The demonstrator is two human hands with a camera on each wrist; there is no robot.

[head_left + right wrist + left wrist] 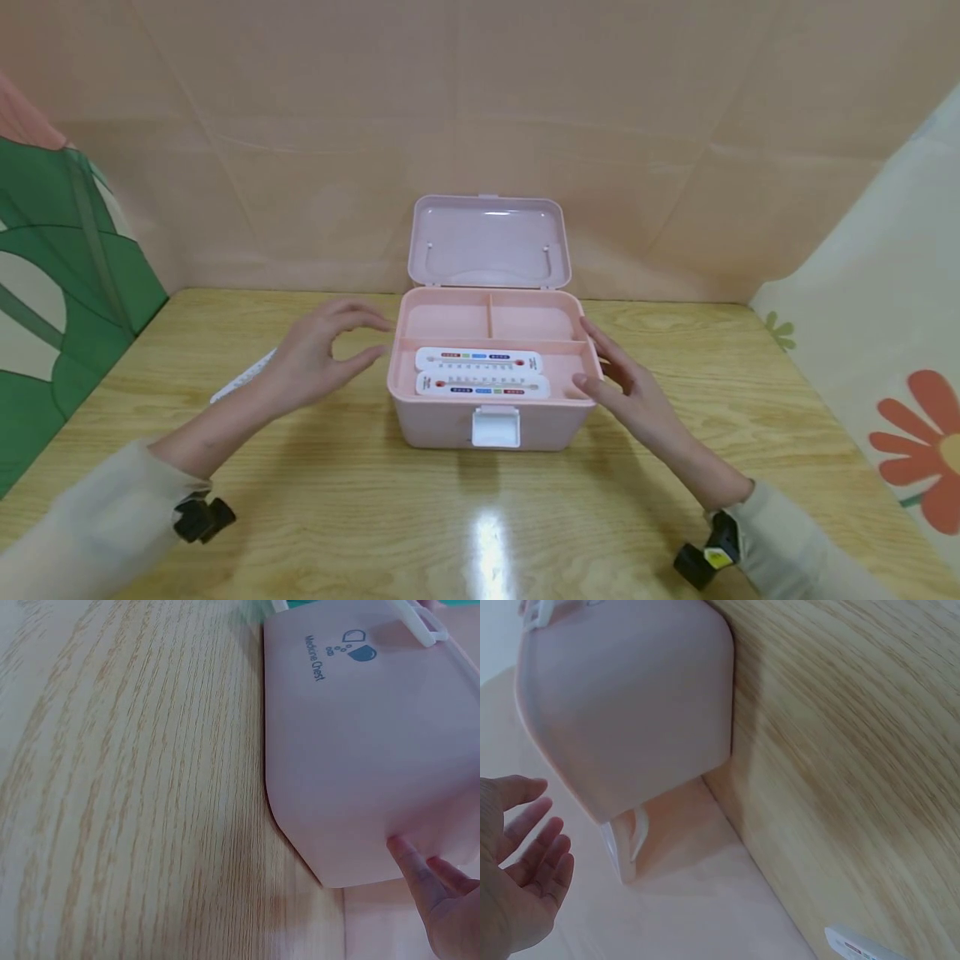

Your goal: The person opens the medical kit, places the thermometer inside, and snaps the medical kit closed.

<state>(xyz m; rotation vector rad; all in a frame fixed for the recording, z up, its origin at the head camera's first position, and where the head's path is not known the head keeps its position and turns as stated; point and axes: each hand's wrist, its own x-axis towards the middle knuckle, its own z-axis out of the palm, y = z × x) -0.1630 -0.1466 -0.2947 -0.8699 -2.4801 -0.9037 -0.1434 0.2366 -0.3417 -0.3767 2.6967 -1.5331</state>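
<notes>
A pink medicine chest stands on the table with its lid raised. Two white thermometer cards, one behind the other, lie in the tray's front compartment. Just left of the chest hovers my left hand, thumb and fingers apart and holding nothing. On the other side, my right hand touches the chest's right wall with extended fingers, its thumb at the front right rim. Another white card lies on the table, partly hidden behind my left forearm.
Two rear compartments of the tray, one at left and one at right, hold nothing visible. A white latch hangs at the chest's front. Behind the wooden table rises a beige cloth backdrop; patterned cloths flank both sides.
</notes>
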